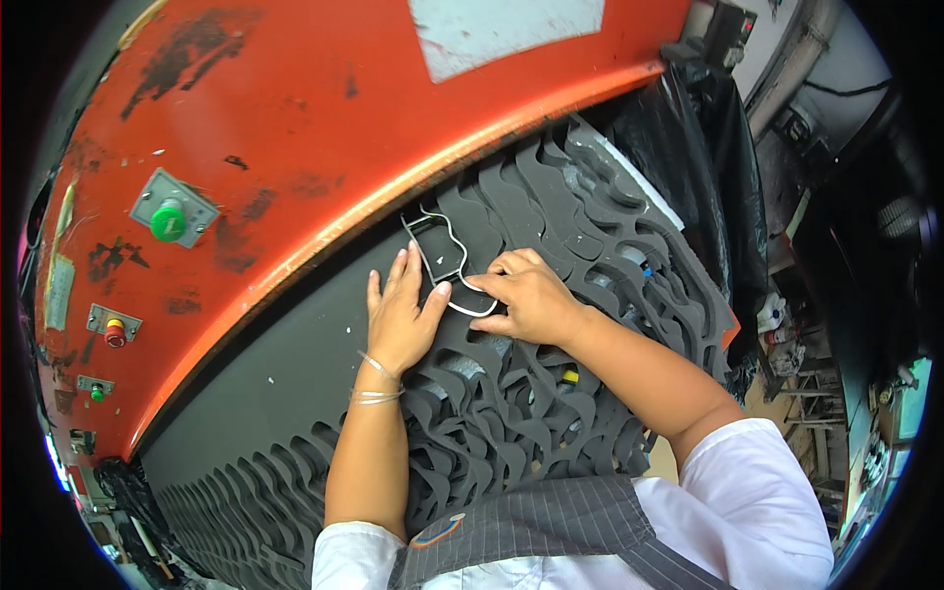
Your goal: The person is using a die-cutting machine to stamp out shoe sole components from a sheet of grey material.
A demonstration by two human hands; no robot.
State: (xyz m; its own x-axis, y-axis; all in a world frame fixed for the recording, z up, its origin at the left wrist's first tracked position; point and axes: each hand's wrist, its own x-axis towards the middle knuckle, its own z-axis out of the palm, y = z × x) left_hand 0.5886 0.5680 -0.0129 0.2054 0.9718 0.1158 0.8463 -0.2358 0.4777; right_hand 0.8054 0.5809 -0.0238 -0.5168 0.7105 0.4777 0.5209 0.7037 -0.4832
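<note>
A thin metal cutting die (470,312), a bent-strip frame with one wavy side and a crossbar, stands on the dark grey foam sheet (295,320). My left hand (398,313) lies along its left side with fingers stretched and spread; its thumb touches the frame near the crossbar. From the right, my right hand (531,298) closes its bent fingers and thumb on the frame's near right part. The fingertips partly hide the strip there. Wavy-cut foam strips (472,403) lie loosely around and under my forearms.
Beyond the foam rises a large orange machine body (324,108) with a low curved lower edge. It carries a green button (168,221) and a red button (115,334). Black plastic sheeting (703,167) hangs at the right. A small yellow piece (570,377) shows among the strips.
</note>
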